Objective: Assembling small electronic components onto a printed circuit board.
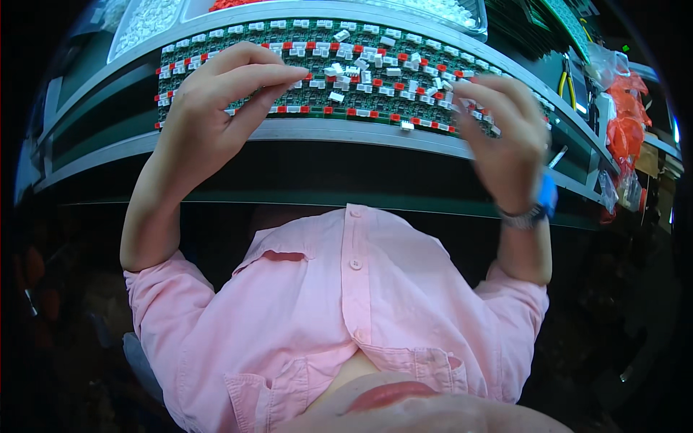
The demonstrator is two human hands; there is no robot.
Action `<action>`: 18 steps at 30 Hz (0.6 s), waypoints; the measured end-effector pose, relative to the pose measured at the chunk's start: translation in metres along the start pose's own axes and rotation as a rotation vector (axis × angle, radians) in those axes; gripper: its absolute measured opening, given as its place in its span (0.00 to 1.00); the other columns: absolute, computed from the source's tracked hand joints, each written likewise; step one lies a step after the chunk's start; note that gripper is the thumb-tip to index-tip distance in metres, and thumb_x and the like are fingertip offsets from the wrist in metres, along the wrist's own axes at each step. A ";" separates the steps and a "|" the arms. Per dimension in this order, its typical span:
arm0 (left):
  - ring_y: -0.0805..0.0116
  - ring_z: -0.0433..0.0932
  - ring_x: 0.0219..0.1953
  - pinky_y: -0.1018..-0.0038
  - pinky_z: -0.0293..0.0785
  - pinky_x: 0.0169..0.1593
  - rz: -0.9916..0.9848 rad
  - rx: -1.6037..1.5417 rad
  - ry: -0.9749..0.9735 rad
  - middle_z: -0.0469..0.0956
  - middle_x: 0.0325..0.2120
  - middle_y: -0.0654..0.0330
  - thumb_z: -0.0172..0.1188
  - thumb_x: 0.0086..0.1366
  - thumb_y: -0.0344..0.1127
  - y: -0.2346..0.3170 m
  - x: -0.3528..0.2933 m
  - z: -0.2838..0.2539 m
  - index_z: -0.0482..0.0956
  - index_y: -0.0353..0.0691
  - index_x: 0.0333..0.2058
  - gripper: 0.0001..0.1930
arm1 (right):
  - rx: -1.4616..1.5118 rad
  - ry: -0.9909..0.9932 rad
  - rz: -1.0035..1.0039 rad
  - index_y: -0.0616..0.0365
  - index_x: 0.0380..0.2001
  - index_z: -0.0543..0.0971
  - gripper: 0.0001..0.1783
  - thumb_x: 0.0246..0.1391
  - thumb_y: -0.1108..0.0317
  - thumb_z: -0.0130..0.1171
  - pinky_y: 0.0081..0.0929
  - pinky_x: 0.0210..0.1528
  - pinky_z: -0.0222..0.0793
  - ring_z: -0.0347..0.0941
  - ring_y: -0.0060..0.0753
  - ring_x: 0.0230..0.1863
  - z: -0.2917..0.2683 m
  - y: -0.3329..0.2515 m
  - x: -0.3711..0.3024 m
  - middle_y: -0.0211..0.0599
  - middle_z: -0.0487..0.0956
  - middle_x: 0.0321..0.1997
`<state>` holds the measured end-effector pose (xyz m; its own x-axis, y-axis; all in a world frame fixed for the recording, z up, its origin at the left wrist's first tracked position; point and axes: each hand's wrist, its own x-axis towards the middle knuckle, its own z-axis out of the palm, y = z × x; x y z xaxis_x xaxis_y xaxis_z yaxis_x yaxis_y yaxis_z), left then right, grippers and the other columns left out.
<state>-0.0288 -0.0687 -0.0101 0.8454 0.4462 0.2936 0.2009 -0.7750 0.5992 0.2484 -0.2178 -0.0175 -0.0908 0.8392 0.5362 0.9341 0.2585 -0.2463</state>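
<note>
A: Where are the hands?
B: Both are over the green circuit boards (307,98), which lie in long rows between metal rails (339,130). The left hand (206,105) is over the left part, the right hand (509,130) over the right.
A: And the left grip?
B: Thumb and forefinger meet at their tips, above the middle rows. Whether a small part sits between them, I can't tell.
A: The right one?
B: It's blurred, so I can't say if that grip has anything. The fingers curl down close to the boards.
A: Where are the loose pieces?
B: White connectors (336,97) lie scattered on the boards, thickest between the two hands; some rest tipped over. Red and white blocks run along the rows in lines.
A: Anything behind?
B: A tray (113,49) of white pieces at the far left, red pieces (232,3) beside it, and another clear tray (482,30) of white ones further right.
A: Off to the right?
B: Pliers with yellow handles (561,84), then an orange-red bag (625,123) near the edge.
</note>
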 end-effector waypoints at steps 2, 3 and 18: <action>0.68 0.75 0.34 0.80 0.71 0.35 0.013 0.019 0.024 0.78 0.36 0.58 0.61 0.58 0.20 0.001 0.003 0.000 0.83 0.35 0.39 0.10 | 0.098 0.005 -0.206 0.55 0.32 0.83 0.10 0.43 0.71 0.71 0.26 0.33 0.70 0.72 0.29 0.32 0.036 -0.020 0.033 0.31 0.77 0.33; 0.69 0.75 0.33 0.79 0.71 0.35 0.035 0.042 0.048 0.78 0.36 0.59 0.62 0.57 0.20 0.002 0.006 0.000 0.83 0.35 0.38 0.09 | 0.101 0.003 -0.203 0.55 0.32 0.83 0.10 0.43 0.71 0.71 0.26 0.33 0.70 0.72 0.29 0.32 0.046 -0.026 0.046 0.31 0.77 0.33; 0.60 0.75 0.35 0.73 0.72 0.43 -0.042 0.044 -0.154 0.78 0.31 0.55 0.60 0.61 0.28 -0.017 0.042 0.012 0.79 0.35 0.31 0.03 | 0.546 -0.085 0.249 0.60 0.40 0.81 0.09 0.58 0.68 0.62 0.15 0.31 0.69 0.73 0.23 0.28 0.038 -0.008 0.038 0.31 0.79 0.30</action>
<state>0.0092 -0.0418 -0.0169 0.9011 0.4071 0.1493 0.2560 -0.7774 0.5746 0.2247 -0.1696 -0.0257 0.0593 0.9354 0.3485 0.6206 0.2389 -0.7468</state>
